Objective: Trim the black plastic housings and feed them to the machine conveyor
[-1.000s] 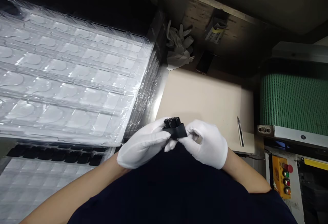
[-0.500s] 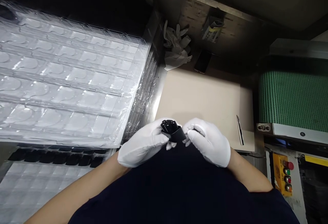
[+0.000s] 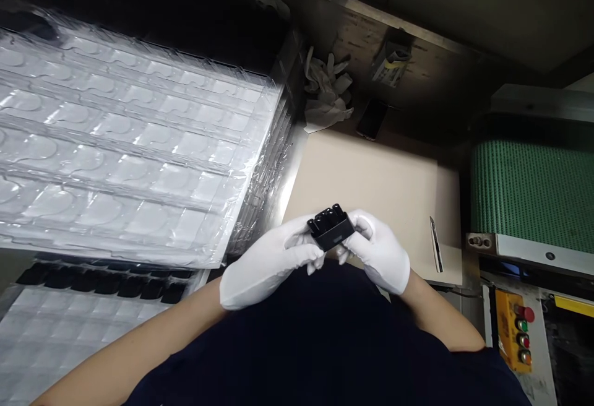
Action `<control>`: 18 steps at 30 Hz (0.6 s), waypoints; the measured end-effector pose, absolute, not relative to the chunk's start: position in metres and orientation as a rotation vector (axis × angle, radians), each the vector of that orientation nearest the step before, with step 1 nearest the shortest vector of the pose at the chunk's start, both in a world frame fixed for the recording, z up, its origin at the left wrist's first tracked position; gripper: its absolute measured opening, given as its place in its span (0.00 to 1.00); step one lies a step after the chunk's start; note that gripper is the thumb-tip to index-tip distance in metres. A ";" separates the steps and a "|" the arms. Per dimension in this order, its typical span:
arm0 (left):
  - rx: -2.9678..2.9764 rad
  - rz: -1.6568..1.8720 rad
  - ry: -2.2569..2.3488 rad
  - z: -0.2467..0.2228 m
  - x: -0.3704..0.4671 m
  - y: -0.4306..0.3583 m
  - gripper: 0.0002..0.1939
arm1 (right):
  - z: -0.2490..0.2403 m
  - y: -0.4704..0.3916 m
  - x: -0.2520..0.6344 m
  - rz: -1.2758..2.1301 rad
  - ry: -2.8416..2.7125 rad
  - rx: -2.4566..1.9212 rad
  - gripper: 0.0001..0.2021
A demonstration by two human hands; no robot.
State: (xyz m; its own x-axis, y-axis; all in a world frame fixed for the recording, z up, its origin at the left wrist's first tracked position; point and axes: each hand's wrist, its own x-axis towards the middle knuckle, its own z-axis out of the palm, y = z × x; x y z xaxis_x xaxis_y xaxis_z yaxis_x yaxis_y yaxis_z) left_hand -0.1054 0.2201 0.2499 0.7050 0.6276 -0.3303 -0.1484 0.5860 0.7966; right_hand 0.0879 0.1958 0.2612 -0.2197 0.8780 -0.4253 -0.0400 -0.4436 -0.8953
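A small glossy black plastic part (image 3: 333, 233) is held between my two white-gloved hands, in front of my chest. Several rounded black pegs stand up from its flat-sided base; its exact kind I cannot tell. My left hand (image 3: 278, 260) pinches its left end, thumb in front. At the right end, the thumb and fingers of my right hand (image 3: 378, 251) close on it. Both hands hide the part's ends. Beyond them lies a beige board (image 3: 366, 174) on the metal worktop.
Stacked clear plastic trays (image 3: 139, 133) fill the left, with black pieces (image 3: 106, 283) in a tray below. A knife-like tool (image 3: 435, 245) lies on the board. Crumpled white gloves (image 3: 327, 93) and a dark phone (image 3: 372, 119) sit behind. At right are a green conveyor belt (image 3: 533, 195) and a button box (image 3: 513, 332).
The black part has turned in my hands, its long flat side now facing me and its pegs spread in a row. It has moved slightly right, and my right hand grips its end more closely.
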 end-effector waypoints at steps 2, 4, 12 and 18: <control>0.828 0.499 0.647 0.249 -0.106 0.220 0.20 | 0.262 0.197 0.088 1.775 -1.014 -1.322 0.17; 0.831 0.527 0.646 0.249 -0.106 0.221 0.18 | 0.261 0.197 0.088 1.798 -0.992 -1.296 0.16; 0.826 0.566 0.522 0.262 -0.094 0.225 0.17 | 0.237 0.196 0.077 2.124 -0.688 -0.817 0.16; 0.848 0.553 0.750 0.257 -0.099 0.224 0.21 | 0.226 0.192 0.066 2.286 -0.496 -0.541 0.22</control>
State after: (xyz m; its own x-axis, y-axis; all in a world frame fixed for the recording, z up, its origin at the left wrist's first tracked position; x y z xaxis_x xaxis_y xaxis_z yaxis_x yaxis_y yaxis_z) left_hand -0.0987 0.2242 0.2569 0.6208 0.6957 -0.3615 -0.1394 0.5517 0.8223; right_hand 0.0658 0.1920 0.2261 -0.6496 0.7236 -0.2334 -0.5616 -0.6636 -0.4943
